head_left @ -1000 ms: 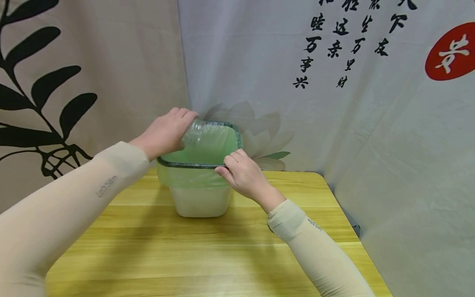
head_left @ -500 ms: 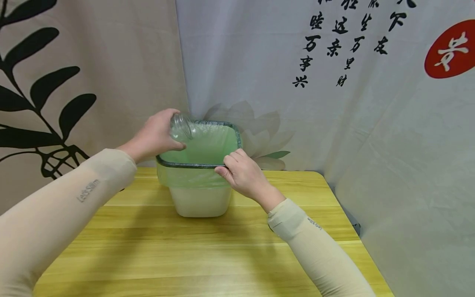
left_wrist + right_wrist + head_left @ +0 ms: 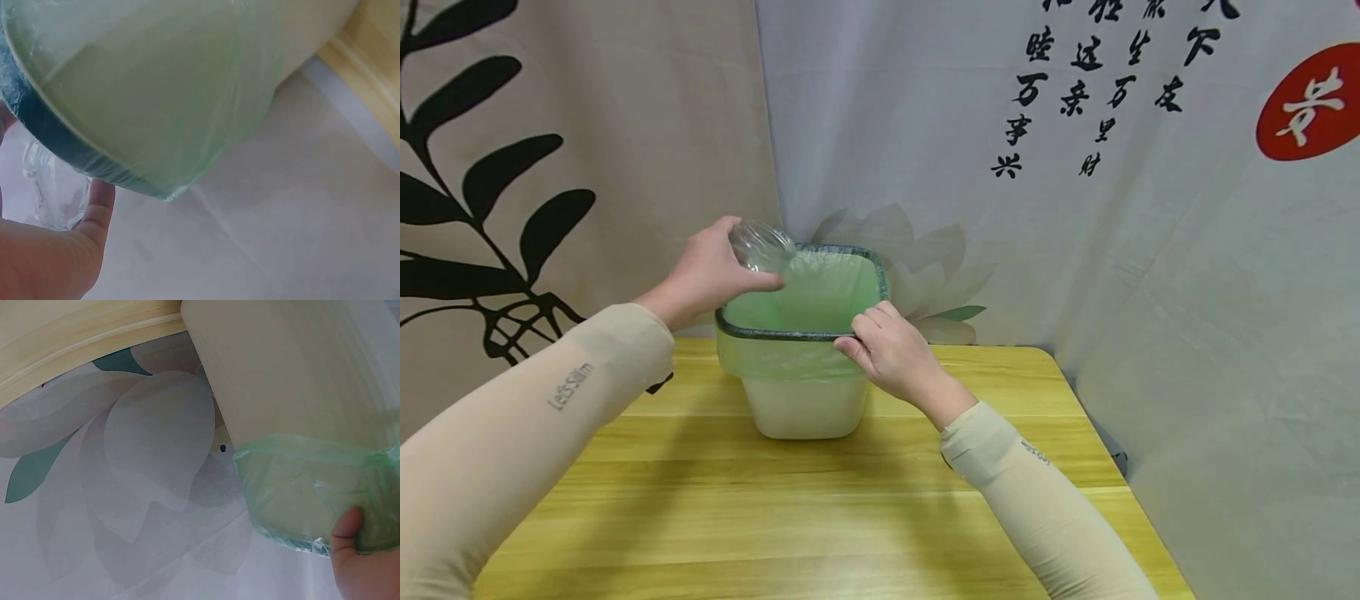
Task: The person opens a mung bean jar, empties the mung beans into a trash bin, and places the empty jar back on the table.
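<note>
In the head view a white bin (image 3: 805,410) stands on the table, lined with a green bag (image 3: 790,358) folded over its dark rim (image 3: 775,335). My left hand (image 3: 700,268) holds a clear ribbed cup (image 3: 762,247), tilted, at the bin's left back edge. Its thumb lies along the lower side of the cup. In the left wrist view the cup (image 3: 59,187) shows between thumb and fingers, beside the bag-covered rim. My right hand (image 3: 891,350) grips the bin's front right corner. The right wrist view shows its thumb (image 3: 347,531) on the outside of the bag.
The wooden table (image 3: 820,517) has its right edge running down beside my right arm. Printed fabric hangs close behind the bin, with a flower (image 3: 917,258) and black characters (image 3: 1037,92). Another fabric wall (image 3: 1217,350) stands at the right.
My left hand has drawn back to the left with the clear cup, which now shows more fully and tips more to its side. My right hand and the bin have stayed put.
</note>
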`<move>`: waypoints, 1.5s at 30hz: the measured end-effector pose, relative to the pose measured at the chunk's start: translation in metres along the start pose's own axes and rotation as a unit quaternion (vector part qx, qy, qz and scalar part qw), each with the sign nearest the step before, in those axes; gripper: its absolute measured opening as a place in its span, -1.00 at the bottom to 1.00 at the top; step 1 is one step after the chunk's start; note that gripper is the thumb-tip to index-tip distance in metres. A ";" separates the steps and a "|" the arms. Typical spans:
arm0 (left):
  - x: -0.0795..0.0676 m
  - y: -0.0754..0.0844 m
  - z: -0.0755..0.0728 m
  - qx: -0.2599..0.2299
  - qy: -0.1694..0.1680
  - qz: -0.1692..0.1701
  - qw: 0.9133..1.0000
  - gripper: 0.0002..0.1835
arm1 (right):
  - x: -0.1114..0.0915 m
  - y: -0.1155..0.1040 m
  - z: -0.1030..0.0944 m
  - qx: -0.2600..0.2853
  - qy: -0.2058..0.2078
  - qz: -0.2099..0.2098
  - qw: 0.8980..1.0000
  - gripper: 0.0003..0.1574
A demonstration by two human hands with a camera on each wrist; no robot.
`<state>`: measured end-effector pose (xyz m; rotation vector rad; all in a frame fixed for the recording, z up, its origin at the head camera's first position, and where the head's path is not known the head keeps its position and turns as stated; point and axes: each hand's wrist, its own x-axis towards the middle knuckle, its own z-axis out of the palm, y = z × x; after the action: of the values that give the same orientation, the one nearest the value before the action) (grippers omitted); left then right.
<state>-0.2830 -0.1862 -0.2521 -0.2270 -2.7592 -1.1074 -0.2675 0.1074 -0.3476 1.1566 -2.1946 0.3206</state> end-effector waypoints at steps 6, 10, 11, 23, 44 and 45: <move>-0.005 -0.003 -0.003 -0.046 0.011 -0.025 0.999 0.27 | 0.000 0.000 0.000 0.001 -0.001 -0.001 1.000 -0.21; -0.009 -0.006 -0.005 -0.089 0.033 -0.032 0.995 0.10 | 0.000 0.000 0.000 -0.001 0.001 -0.002 1.000 -0.21; -0.010 -0.006 -0.006 -0.097 0.039 -0.035 0.994 0.09 | 0.000 0.000 0.001 0.000 0.001 -0.002 1.000 -0.21; -0.016 -0.019 -0.013 -0.170 0.079 -0.043 0.981 0.04 | 0.000 -0.001 0.000 0.002 -0.009 0.003 1.000 -0.21; -0.045 -0.038 -0.021 -0.161 0.105 -0.078 0.978 0.10 | -0.001 0.002 -0.002 -0.002 -0.008 0.003 1.000 -0.21; -0.047 -0.039 -0.021 -0.162 0.107 -0.077 0.978 0.09 | -0.001 0.002 -0.002 -0.002 -0.008 0.002 1.000 -0.21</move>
<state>-0.2434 -0.2327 -0.2731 0.0677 -2.4320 -1.5215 -0.2678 0.1099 -0.3464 1.1568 -2.2107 0.3090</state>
